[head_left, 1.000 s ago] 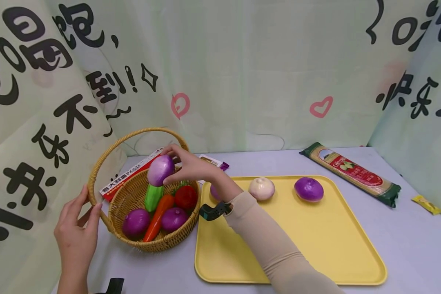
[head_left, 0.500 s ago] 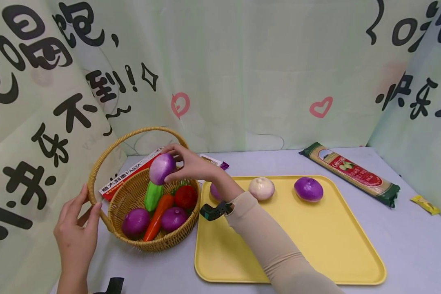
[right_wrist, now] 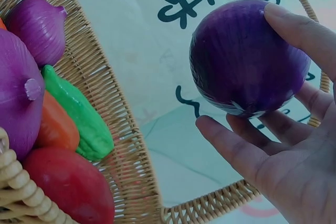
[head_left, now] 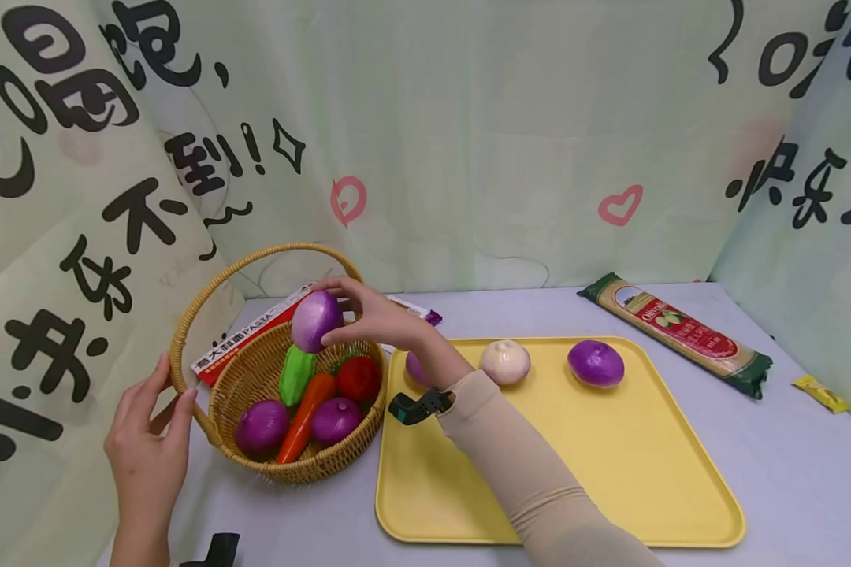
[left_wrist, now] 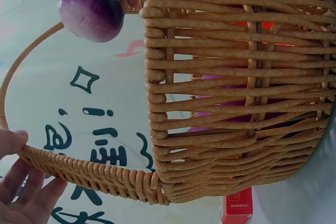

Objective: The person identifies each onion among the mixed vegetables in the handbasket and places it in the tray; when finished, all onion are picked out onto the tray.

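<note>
The right hand (head_left: pixel 369 315) pinches a glossy, round purple-and-white onion (head_left: pixel 315 321); the left hand (head_left: pixel 149 437) grips a tan wicker basket handle (left_wrist: pixel 92 172). Pale green lettered curtains (head_left: pixel 525 157) surround a lavender-white table (head_left: pixel 787 480).

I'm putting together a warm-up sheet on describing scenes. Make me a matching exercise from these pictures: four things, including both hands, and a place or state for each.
Column one
1. Carrot
2. Left hand
3. White onion
4. Right hand

Column two
A. On the yellow tray
B. Holding a purple onion
C. Inside the wicker basket
D. Gripping the handle

Right pairs: 1-C, 2-D, 3-A, 4-B
</note>
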The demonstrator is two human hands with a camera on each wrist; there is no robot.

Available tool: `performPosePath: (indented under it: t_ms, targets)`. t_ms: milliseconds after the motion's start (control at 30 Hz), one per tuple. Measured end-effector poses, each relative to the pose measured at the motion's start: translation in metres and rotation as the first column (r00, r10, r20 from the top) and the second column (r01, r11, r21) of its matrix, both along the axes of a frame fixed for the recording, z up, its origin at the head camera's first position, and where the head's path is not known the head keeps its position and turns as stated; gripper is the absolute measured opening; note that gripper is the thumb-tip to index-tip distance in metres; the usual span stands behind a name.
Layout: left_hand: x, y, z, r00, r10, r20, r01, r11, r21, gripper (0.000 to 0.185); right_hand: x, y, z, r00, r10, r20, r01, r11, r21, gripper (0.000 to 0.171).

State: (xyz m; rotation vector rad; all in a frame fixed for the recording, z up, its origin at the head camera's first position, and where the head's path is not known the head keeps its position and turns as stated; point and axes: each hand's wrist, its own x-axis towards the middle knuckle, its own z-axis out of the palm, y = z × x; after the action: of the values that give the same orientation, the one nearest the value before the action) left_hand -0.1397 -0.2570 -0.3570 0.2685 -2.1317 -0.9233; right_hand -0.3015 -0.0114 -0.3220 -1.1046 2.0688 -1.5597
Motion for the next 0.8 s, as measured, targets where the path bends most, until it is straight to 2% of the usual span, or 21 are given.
performPosePath:
  t_ms: [367, 533, 800]
  targets:
    - [-0.001, -0.001, -0.002, 1.0, -0.011, -0.029, 0.011, 1.0, 0.007, 0.059, 0.0, 0.012, -0.002, 1.0, -0.025, -0.003, 0.025, 0.999, 0.023, 0.066]
    - [-0.002, -0.001, -0.002, 1.0, -0.009, -0.025, 0.009, 1.0, 0.002, 0.06, 0.001, 0.022, 0.001, 0.998, -0.045, -0.036, 0.047, 0.998, 0.041, 0.066]
    - [0.0, 0.0, -0.001, 1.0, -0.012, -0.028, 0.012, 1.0, 0.001, 0.059, -0.001, 0.043, 0.001, 0.997, -0.064, -0.031, 0.066, 0.996, 0.067, 0.066]
